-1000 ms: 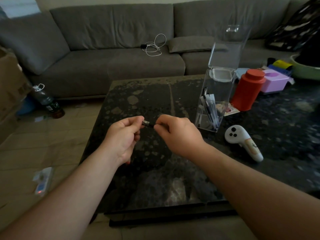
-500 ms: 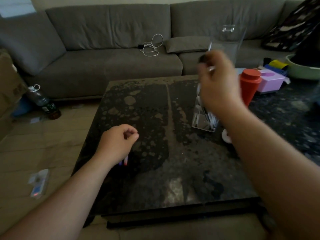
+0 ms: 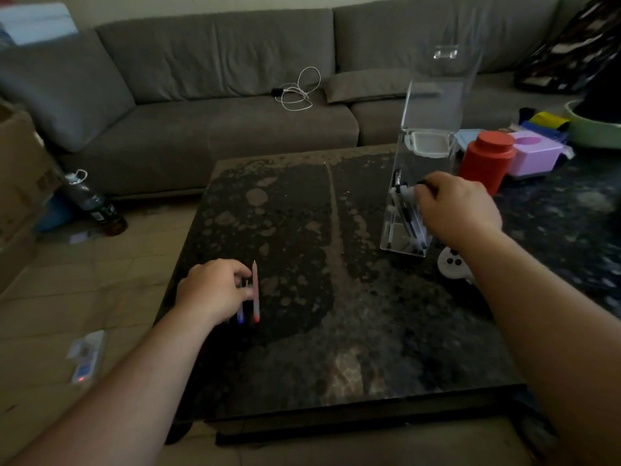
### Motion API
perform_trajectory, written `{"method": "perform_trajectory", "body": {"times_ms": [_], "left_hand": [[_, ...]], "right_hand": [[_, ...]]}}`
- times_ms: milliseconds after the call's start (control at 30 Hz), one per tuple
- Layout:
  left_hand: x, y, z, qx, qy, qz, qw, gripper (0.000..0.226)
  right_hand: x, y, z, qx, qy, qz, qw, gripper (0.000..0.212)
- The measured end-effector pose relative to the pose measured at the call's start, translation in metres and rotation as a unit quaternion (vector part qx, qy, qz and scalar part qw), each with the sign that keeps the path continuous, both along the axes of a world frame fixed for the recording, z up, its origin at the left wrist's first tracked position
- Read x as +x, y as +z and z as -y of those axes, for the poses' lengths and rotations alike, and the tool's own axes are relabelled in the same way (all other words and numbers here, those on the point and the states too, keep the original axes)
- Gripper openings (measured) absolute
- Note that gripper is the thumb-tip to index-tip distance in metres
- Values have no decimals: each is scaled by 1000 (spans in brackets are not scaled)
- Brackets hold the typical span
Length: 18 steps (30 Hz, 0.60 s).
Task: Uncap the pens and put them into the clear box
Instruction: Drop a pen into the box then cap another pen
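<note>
My left hand (image 3: 215, 290) pinched a pen (image 3: 240, 306) beside the red-tipped pen (image 3: 255, 292) on the table (image 3: 336, 348). My right hand (image 3: 458, 210) was curled beside the clear box (image 3: 415, 196); contents unclear. Next: uncap, so right must come over.

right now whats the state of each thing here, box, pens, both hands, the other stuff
clear box: upright on the table, lid swung up open, pens inside
red-tipped pen: lying flat on the table
blue-tipped pen: lying flat, partly under the left hand
left hand: fingers curled, touching the pens
right hand: in front of the box, gripping something small and dark
red canister: upright, lid on
bottle: leaning on the floor, capped
</note>
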<state>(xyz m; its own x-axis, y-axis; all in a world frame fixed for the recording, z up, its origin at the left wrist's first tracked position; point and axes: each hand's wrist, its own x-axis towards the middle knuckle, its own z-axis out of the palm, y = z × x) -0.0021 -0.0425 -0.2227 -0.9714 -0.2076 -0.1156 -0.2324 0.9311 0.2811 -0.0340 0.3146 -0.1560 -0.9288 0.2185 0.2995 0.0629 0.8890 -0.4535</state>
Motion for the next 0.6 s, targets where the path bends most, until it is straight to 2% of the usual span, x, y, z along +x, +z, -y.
{"method": "perform_trajectory", "body": {"times_ms": [100, 400, 533, 600], "left_hand": [[1, 2, 1, 7, -3, 2, 1000, 46], [6, 8, -1, 0, -6, 0, 1000, 45], [5, 9, 0, 3, -8, -15, 1000, 35], [2, 8, 1, 5, -2, -29, 1000, 24]], "right_hand": [[-2, -1, 1, 2, 9, 28, 1000, 31], [3, 7, 6, -42, 10, 76, 996, 30], [13, 16, 17, 4, -23, -52, 998, 31], [18, 17, 35, -2, 18, -77, 997, 32]]}}
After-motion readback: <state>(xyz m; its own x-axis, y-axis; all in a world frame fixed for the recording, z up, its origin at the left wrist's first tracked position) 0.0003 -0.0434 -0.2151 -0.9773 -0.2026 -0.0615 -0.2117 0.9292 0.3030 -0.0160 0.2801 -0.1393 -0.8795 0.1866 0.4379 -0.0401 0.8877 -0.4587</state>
